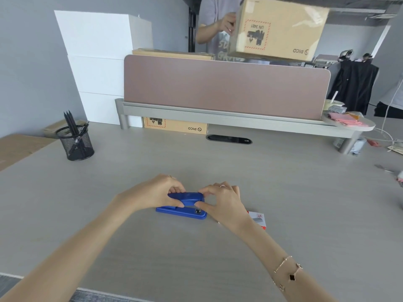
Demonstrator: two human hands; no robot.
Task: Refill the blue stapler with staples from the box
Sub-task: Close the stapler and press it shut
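- At the near middle of the grey table (pixel 283 192) lay the blue stapler (pixel 182 207), its flat base resting on the surface and its top arm raised a little above the base at the right end.
- The left hand (pixel 157 191) grasped the stapler's left half, thumb along the near side and fingers curled over the far side of the top arm.
- The right hand (pixel 222 200) pinched the stapler's right end, thumb tip at the near front by the metal part and fingertips on the top; a ring showed on one finger and a bracelet (pixel 287 273) circled the wrist.
- Just right of the stapler, partly hidden beneath the right wrist, sat the small white-and-red staple box (pixel 258 219), flat on the table; whether it was open could not be told.
- At the far left of the table stood a black mesh pen holder (pixel 75 142) with dark pencils upright in it.
- Along the far edge ran a pinkish divider panel (pixel 226 86), with a cardboard carton (pixel 176 126) lying under its shelf.
- Behind the divider another person held up a large cardboard box (pixel 281 29).
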